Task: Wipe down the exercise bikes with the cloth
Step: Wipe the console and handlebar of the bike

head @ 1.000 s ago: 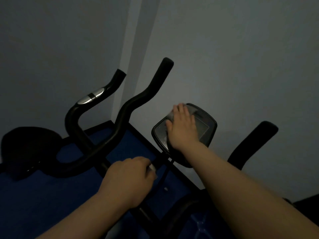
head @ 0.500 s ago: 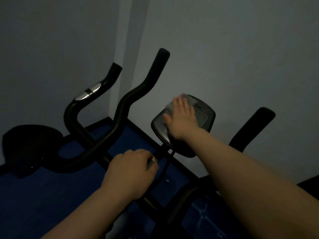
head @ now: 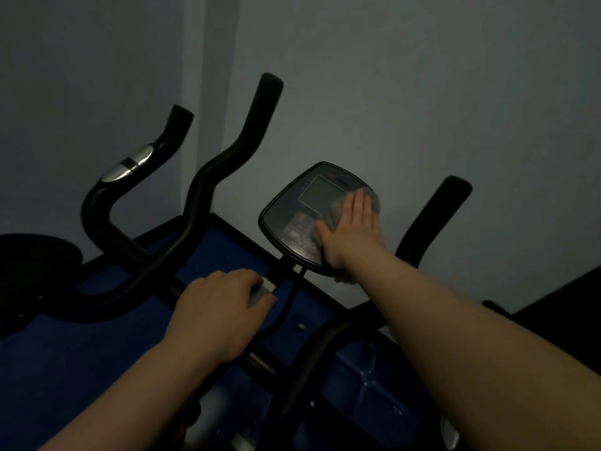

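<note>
The room is dim. A black exercise bike stands before me, its console (head: 300, 219) tilted up with a grey screen and buttons. My right hand (head: 353, 234) lies flat with straight fingers on the console's right side, pressing a pale cloth (head: 370, 200) against it; the cloth shows past my fingertips and below my wrist. My left hand (head: 218, 312) is curled round the bike's handlebar crossbar (head: 260, 359) near a silver grip sensor. The bike's left handlebar (head: 227, 161) rises beside the console, and its right handlebar (head: 435, 216) stands behind my right forearm.
A second bike's handlebar (head: 136, 177) with a silver sensor curves up at the left, next to a dark seat (head: 32, 265). Blue floor mat (head: 65, 369) lies below. A grey wall (head: 422, 92) and corner stand close behind the bikes.
My right hand has slid with the cloth from the console's upper left across to its right side, uncovering the screen. My left hand has kept its grip on the crossbar.
</note>
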### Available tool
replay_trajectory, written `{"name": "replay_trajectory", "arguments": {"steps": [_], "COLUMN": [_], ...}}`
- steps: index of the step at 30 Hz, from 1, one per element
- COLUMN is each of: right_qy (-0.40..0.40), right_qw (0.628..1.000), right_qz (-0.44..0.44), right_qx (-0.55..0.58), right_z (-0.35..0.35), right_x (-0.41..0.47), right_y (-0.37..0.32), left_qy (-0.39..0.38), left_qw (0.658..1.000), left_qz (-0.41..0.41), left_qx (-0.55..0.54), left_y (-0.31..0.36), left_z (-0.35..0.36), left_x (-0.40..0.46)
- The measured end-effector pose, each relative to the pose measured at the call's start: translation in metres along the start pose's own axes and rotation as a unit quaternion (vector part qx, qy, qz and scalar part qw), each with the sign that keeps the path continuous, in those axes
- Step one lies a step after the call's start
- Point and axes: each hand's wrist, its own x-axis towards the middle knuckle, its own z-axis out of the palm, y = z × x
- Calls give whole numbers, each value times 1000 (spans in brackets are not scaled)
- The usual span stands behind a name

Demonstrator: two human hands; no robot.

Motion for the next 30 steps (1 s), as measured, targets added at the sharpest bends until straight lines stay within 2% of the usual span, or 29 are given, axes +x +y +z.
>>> {"name": "replay_trajectory", "arguments": {"steps": [3,5,7,10,12,15,23,26,30], "right_qy": [82,92,64,-4,-46,-100,50,81,66], "right_qw": [994,991,992,992,993,993,997,996,993], "right_qz": [4,2,-49,-126,-100,-26,33,-12,-101], "right_qx": [77,102,92,21,-52,-53,56,43,-1], "right_z": [-9,-14,-11,12,18,5,-16,-14,-6], "right_x": [27,32,17,-23,-38,-37,32,40,20], "right_y": [-16,-35,-52,-48,-26,0,-36,-64,-68], "left_qy": [-1,1,-3,-21,-28,-36,14,34,63], "left_qw": [1000,1000,1000,1000,1000,999,999,998,997], "left_qz": [-2,1,2,-3,-10,-12,-23,-35,-46], "left_qx": [0,5,4,5,10,13,-19,-30,-26], "left_y": [1,1,1,1,1,1,4,6,10], "left_z": [1,1,1,-1,-3,-5,-5,-6,-7], "left_x": [0,0,0,0,0,0,-7,-8,-14]}}
